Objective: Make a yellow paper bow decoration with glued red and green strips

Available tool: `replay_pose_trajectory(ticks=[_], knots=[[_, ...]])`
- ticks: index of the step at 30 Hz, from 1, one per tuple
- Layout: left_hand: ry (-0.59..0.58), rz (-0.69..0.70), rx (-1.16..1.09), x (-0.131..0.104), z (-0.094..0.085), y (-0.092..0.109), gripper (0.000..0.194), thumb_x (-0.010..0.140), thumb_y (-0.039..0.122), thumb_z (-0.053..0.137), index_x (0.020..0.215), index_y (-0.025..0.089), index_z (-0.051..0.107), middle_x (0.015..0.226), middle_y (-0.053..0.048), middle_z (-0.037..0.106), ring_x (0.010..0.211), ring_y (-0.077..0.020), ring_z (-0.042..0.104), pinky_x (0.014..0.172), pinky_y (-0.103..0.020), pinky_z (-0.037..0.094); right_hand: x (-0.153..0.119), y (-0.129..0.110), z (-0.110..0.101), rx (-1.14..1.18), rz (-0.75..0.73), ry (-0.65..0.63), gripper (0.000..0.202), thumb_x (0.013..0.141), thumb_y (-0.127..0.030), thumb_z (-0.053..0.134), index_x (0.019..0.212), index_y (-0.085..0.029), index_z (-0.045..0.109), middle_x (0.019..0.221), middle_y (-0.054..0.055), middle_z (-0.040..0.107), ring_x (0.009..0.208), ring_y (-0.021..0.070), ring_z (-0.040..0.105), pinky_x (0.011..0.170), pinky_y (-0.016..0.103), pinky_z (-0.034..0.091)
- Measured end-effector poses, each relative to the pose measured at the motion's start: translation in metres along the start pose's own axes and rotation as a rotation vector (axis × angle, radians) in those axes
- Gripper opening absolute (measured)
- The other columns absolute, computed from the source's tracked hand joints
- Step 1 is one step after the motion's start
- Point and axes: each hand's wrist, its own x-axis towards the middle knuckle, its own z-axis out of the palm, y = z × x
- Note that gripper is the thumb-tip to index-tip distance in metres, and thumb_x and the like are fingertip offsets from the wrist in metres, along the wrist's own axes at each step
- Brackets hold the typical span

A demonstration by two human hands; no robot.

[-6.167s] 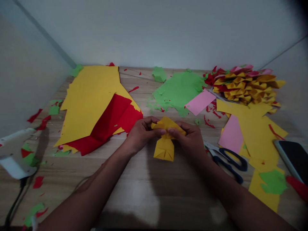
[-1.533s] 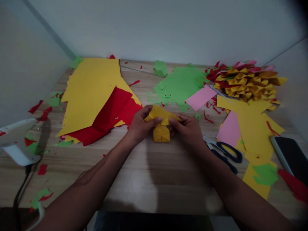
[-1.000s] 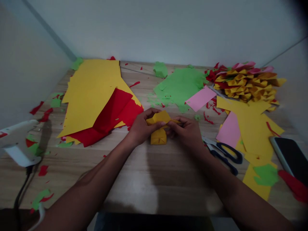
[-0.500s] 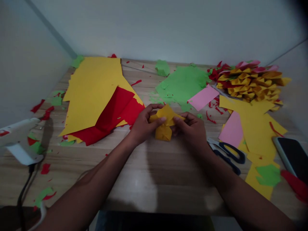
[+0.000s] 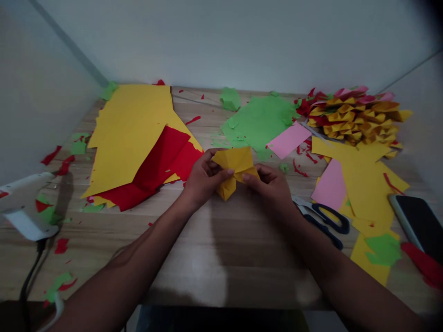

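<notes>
A folded piece of yellow paper (image 5: 238,159) is held up over the middle of the table, its creased flaps spread outward. My left hand (image 5: 204,180) pinches its left side, thumb near the centre and fingers behind. From the right, my right hand (image 5: 272,184) pinches the paper the same way, its thumb on the front. The fingers behind the paper are partly hidden. Scissors (image 5: 325,221) with dark handles lie just right of my right hand, partly behind my forearm. Red paper (image 5: 159,166) lies to the left of my left hand.
Large yellow sheets (image 5: 128,124) lie at the back left, torn green paper (image 5: 259,120) at the back. A pile of folded yellow paper pieces (image 5: 360,120) stands at the back right. A glue gun (image 5: 27,203) with a cord is at the left, a phone (image 5: 418,226) at the right.
The yellow paper has been turned and tilted in my hands, and its upper flaps now show wider and flatter. Both hands still grip it. The view has shifted slightly.
</notes>
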Motion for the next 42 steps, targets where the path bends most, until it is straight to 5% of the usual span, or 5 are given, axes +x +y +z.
replay_pose_trajectory(ticks=[17,23,30,36,42], knots=[[-0.035,-0.033,-0.037,-0.0032,0.0055,-0.0036,0.055,0.068,0.027,0.083,0.113,0.023,0.053,0.095,-0.001,0.071,0.077,-0.0140,0.070,0.069,-0.024,0.055,-0.0018,0.0039,0.0014,-0.206,-0.040,0.100,0.023,0.076,-0.038,0.070,0.084,-0.017,0.070,0.075,0.002,0.068,0.064,0.0150,0.058,0.059,0.027,0.047],[-0.020,-0.054,-0.050,-0.0045,0.0079,0.0003,0.052,0.072,0.033,0.081,0.114,0.023,0.052,0.090,-0.002,0.072,0.084,-0.0203,0.072,0.074,-0.031,0.057,-0.0015,0.0022,0.0022,-0.095,0.012,0.050,0.026,0.077,-0.043,0.071,0.082,-0.018,0.065,0.063,-0.002,0.060,0.051,0.0119,0.051,0.049,0.025,0.043],[0.089,-0.024,-0.001,-0.0015,0.0041,0.0004,0.058,0.074,0.031,0.080,0.123,0.024,0.051,0.075,0.004,0.065,0.072,-0.0139,0.066,0.067,-0.024,0.052,-0.0004,-0.0009,0.0041,-0.087,0.021,0.016,0.023,0.074,-0.039,0.072,0.080,-0.019,0.063,0.057,-0.005,0.056,0.046,0.0099,0.047,0.044,0.023,0.038],[0.063,-0.031,-0.057,-0.0026,0.0019,0.0035,0.048,0.076,0.039,0.077,0.117,0.025,0.056,0.098,-0.003,0.069,0.083,-0.0182,0.068,0.067,-0.028,0.054,0.0007,0.0016,0.0047,0.103,0.049,0.134,0.031,0.069,-0.038,0.076,0.089,-0.020,0.060,0.068,-0.002,0.068,0.047,0.0104,0.054,0.045,0.024,0.045],[0.028,-0.028,0.026,-0.0030,0.0017,0.0008,0.049,0.067,0.031,0.085,0.109,0.024,0.060,0.086,0.001,0.066,0.061,-0.0109,0.059,0.054,-0.023,0.050,0.0000,0.0009,0.0021,0.050,0.066,0.104,0.030,0.072,-0.044,0.074,0.084,-0.018,0.064,0.069,0.002,0.071,0.052,0.0145,0.060,0.047,0.026,0.049]])
